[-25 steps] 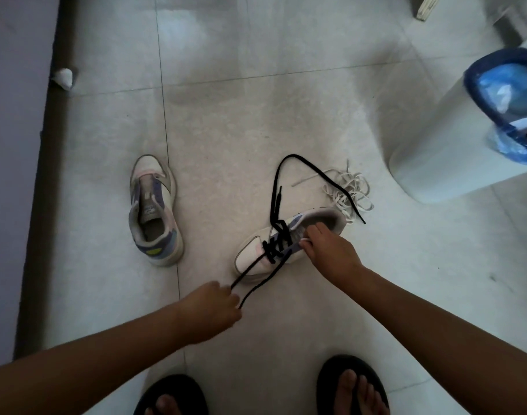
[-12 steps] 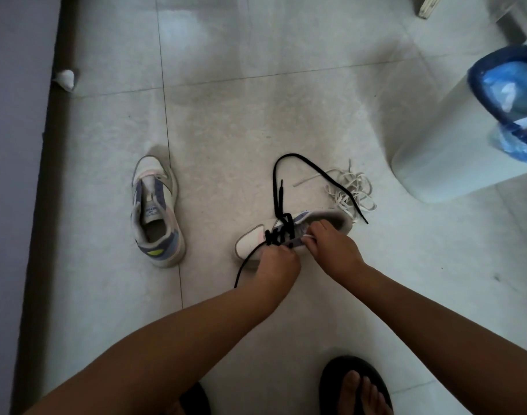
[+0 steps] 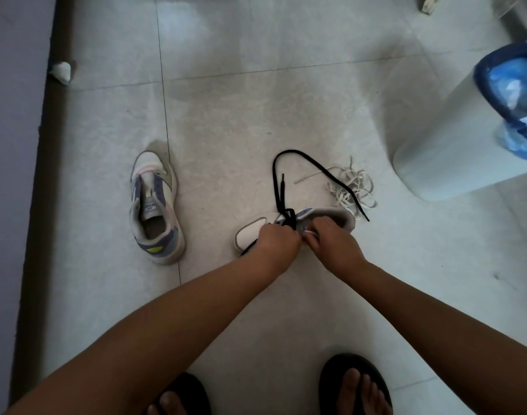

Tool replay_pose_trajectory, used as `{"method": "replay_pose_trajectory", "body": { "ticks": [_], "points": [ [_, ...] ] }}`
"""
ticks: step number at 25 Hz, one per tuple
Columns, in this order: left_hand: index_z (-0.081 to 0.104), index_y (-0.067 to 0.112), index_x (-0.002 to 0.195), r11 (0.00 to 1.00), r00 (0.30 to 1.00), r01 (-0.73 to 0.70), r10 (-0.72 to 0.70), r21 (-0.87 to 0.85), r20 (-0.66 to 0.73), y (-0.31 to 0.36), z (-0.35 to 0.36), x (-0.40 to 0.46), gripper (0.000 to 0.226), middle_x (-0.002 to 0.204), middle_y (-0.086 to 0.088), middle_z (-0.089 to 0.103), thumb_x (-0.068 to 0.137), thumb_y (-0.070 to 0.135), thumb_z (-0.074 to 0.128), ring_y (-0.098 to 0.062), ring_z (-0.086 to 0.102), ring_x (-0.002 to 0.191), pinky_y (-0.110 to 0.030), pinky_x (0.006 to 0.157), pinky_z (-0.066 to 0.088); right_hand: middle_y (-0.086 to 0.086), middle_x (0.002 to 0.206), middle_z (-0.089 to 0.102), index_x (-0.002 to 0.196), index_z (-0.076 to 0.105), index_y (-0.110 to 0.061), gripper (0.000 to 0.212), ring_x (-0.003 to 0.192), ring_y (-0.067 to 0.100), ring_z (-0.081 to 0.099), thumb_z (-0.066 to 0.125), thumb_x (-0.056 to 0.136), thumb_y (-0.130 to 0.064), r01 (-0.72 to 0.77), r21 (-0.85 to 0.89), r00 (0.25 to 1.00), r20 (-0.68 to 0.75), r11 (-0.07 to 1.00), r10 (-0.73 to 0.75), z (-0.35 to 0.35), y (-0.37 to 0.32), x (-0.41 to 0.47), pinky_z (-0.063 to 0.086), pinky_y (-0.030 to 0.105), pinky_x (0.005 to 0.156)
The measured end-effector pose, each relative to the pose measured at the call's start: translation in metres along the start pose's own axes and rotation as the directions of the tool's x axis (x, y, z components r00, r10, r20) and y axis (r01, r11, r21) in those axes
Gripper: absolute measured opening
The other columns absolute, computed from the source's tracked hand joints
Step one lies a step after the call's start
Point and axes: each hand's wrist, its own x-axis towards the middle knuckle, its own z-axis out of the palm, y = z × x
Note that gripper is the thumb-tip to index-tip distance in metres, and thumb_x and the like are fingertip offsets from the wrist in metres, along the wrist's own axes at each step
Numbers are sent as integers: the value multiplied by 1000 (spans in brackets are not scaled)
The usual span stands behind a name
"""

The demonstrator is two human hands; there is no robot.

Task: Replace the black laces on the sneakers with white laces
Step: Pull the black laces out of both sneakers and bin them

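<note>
Both the left hand and the right hand curl over the half-unlaced white-and-purple sneaker, apparently working its black flat lace loose (exact pinch hidden), while the unlaced second sneaker at nine o'clock and the tangled white laces at one o'clock wait.

Tiled floor bears two sneakers, white laces, bin.

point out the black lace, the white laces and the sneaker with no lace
black lace [image 3: 275, 175], head view, left side of its loose loop
white laces [image 3: 356, 187], head view, middle of the tangled pile
unlaced sneaker [image 3: 154, 205], head view, on its tongue
</note>
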Motion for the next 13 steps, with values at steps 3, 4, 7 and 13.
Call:
{"method": "replay_pose_trajectory", "body": {
  "ticks": [3,4,7,13],
  "points": [
    [52,12,122,992,998,-68,68,-104,-7,-16,-1,-19,30,116,-10,61,94,15,40,-31,60,102,-32,67,37,11,108,55,100,52,-6,21,93,29,56,49,95,-26,-57,8,998,7,998,57,1,-1,6,42,36,69],
    [54,10,116,989,995,-101,101,-107,-1,-20,5,-32,27,113,-10,62,93,17,40,-32,60,99,-32,67,37,11,109,55,100,52,-6,21,94,29,56,49,95,-26,-72,5,997,12,997,72,2,-1,8,39,34,68],
    [56,8,106,969,954,-229,243,-96,174,-25,39,-80,25,108,-11,61,93,23,41,-32,60,97,-34,73,42,11,112,54,103,51,-6,23,96,30,56,48,96,-28,-77,-25,997,13,997,77,5,0,11,34,31,66],
    [55,4,97,918,854,-354,396,-180,337,-25,73,-125,26,104,-17,61,90,24,41,-37,57,94,-38,76,41,12,113,54,104,51,-5,25,96,31,57,48,96,-29,-70,-36,998,10,997,70,6,1,10,36,32,66]
  ]
}}
